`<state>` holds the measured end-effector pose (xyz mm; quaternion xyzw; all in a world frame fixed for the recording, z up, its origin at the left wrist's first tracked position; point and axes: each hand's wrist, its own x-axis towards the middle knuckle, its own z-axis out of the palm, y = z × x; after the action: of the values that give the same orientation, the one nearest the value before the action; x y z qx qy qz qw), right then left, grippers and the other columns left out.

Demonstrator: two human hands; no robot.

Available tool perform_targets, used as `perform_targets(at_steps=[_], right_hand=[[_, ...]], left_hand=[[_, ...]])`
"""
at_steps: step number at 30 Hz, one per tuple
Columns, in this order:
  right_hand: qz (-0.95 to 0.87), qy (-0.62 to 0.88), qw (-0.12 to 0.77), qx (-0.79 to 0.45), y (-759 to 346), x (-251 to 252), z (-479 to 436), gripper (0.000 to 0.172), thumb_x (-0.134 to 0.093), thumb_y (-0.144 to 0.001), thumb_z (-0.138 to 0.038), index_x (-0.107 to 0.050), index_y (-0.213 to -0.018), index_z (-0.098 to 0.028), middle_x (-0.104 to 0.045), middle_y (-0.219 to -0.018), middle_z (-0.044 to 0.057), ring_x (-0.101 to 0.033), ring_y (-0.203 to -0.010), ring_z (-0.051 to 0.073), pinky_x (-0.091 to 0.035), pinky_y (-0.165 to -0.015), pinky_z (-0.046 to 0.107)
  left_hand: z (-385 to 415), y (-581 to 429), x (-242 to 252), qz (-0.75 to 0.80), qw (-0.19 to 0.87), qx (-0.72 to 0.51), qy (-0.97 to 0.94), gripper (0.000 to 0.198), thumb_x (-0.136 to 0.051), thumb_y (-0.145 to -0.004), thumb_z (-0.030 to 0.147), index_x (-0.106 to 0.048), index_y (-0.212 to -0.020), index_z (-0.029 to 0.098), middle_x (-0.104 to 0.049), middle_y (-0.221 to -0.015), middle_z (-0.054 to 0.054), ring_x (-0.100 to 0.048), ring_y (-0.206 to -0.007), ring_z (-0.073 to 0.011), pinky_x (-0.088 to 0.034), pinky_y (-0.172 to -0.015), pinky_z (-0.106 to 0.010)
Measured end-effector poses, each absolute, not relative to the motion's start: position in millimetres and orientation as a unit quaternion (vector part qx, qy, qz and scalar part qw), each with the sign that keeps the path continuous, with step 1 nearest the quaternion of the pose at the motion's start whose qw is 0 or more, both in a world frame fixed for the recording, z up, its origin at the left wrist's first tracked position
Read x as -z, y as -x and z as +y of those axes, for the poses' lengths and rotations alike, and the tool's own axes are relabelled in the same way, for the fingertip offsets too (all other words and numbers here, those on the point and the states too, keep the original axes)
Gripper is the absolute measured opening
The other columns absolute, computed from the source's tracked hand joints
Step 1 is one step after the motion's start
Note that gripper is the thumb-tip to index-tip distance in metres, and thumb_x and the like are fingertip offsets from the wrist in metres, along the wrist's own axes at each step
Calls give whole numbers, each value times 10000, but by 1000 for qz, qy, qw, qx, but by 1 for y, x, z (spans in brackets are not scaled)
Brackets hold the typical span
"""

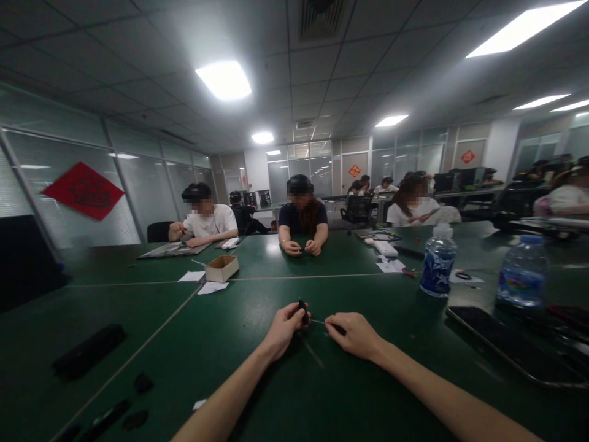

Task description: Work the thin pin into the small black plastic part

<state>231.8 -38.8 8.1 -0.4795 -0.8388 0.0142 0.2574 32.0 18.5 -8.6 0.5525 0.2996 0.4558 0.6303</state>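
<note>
My left hand (284, 328) rests on the green table (230, 368) with its fingers pinched round a small black piece (304, 311). My right hand (353, 334) lies close beside it, fingers closed on the other end of a thin pale strand (318, 321) that runs between the two hands. The strand is too thin to name. Both forearms reach in from the bottom edge.
Two water bottles (438, 260) (523, 273) stand at the right, with a dark phone (501, 344) lying near them. A small cardboard box (223, 267) and paper slips sit mid-table. Black parts (88, 352) lie at the left. Several other people sit across the table.
</note>
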Motion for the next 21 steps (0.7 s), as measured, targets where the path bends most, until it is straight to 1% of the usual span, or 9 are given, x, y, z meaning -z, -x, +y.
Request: perform_targets(at_steps=[5, 12, 21], right_hand=[[-840, 483, 248, -6, -231, -9, -40, 298, -379, -897, -297, -657, -916, -192, -654, -774, 33, -582, -668, 137, -424, -649, 239], [-839, 490, 237, -10, -230, -13, -42, 290, -381, -891, -284, -656, -905, -193, -648, -768, 35, -579, -669, 138, -420, -639, 230], [-836, 498, 228, -18, -229, -14, -43, 301, -369, -901, -289, -653, -932, -195, -652, -796, 38, -589, -696, 143, -430, -647, 229]], left_hand=[[18, -31, 8, 303, 630, -452, -554, 430, -692, -700, 402, -621, -1022, 126, -642, -881, -79, -586, -785, -156, -434, -735, -274], [16, -32, 5, 306, 622, -443, -569, 411, -685, -703, 396, -630, -1017, 137, -647, -895, -76, -584, -818, -163, -428, -769, -282], [10, -30, -3, 302, 596, -436, -603, 364, -657, -731, 359, -631, -1012, 129, -646, -895, -70, -564, -851, -174, -409, -770, -277]])
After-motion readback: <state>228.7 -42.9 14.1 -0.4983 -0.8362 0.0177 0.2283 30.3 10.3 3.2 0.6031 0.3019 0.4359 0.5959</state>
